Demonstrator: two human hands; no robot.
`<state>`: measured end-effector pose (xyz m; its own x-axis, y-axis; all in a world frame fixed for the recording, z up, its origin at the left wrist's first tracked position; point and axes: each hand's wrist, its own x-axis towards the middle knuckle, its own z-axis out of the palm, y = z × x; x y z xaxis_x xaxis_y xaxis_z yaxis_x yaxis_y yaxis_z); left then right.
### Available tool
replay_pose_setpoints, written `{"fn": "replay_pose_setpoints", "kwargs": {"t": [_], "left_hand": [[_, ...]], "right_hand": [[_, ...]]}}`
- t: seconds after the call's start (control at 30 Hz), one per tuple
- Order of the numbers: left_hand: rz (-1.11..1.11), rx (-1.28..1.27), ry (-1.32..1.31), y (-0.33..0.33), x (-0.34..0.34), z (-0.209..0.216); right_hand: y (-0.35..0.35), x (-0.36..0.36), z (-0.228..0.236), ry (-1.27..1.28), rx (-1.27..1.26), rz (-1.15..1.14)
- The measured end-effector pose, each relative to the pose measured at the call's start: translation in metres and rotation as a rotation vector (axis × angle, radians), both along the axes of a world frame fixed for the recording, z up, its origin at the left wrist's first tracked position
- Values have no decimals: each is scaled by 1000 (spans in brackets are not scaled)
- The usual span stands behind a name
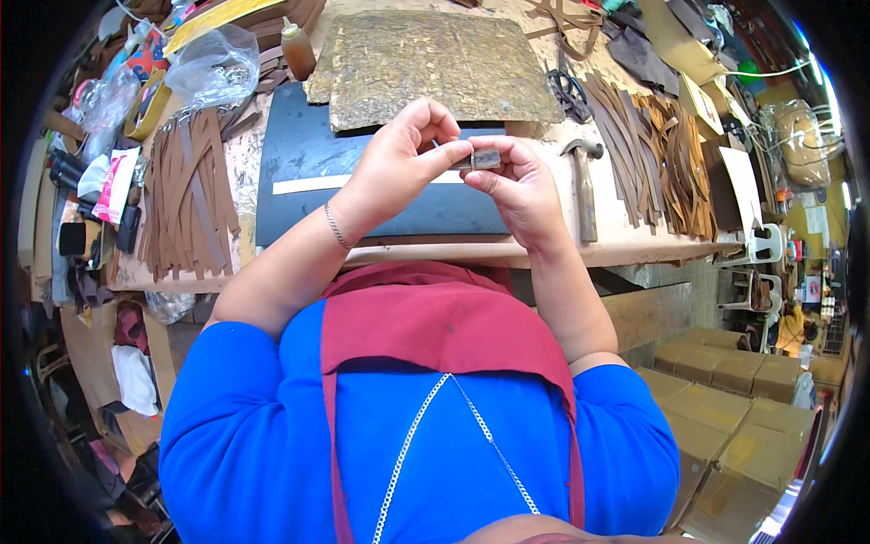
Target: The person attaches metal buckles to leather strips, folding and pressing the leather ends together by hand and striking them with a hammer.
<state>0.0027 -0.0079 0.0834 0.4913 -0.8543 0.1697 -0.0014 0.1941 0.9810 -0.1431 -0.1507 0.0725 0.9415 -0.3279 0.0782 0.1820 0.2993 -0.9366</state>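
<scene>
Above the dark board (299, 213), my two hands meet over a small dark rectangular piece (487, 159) with a shiny metal-looking edge; it is too small to tell its kind. My right hand (526, 192) pinches it between thumb and fingers. The thumb and forefinger of my left hand (403, 161) close at its left end, the other fingers curled. Whatever lies between those left fingertips is mostly hidden. Behind my hands, a white strip (313, 184) runs across the board. A hammer (583, 186) lies just right of my right hand.
A rough, mottled slab (435, 63) lies beyond the board. Brown straps hang in bundles at left (186, 195) and right (625, 150). Scissors (568, 91) and a glue-like squeeze bottle (296, 50) are farther back. Cardboard boxes (734, 435) stand at the lower right.
</scene>
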Motion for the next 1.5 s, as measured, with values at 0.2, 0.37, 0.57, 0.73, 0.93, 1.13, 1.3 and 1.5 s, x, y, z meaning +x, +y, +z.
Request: {"fn": "replay_pose_setpoints", "kwargs": {"t": [0.2,0.37,0.57,0.73,0.93,1.13,1.3,1.5], "left_hand": [[-101,175,4,12,2,13],[-292,302,106,24,13,16],[-223,221,92,25,8,28],[-233,254,102,22,7,27],[-260,330,93,22,8,29],[-238,307,110,21,1,36],[-210,185,150,19,-5,23],[-209,264,168,22,-7,34]], "right_hand": [[3,-2,1,-28,30,-25],[0,-6,6,-45,-15,-37],[5,-7,8,-46,66,-12],[5,-9,7,-45,37,-19],[5,-9,4,-71,-89,-35],[6,-11,6,-150,-235,-73],[8,-11,7,-220,-284,-54],[6,-14,6,-163,-256,-53]]}}
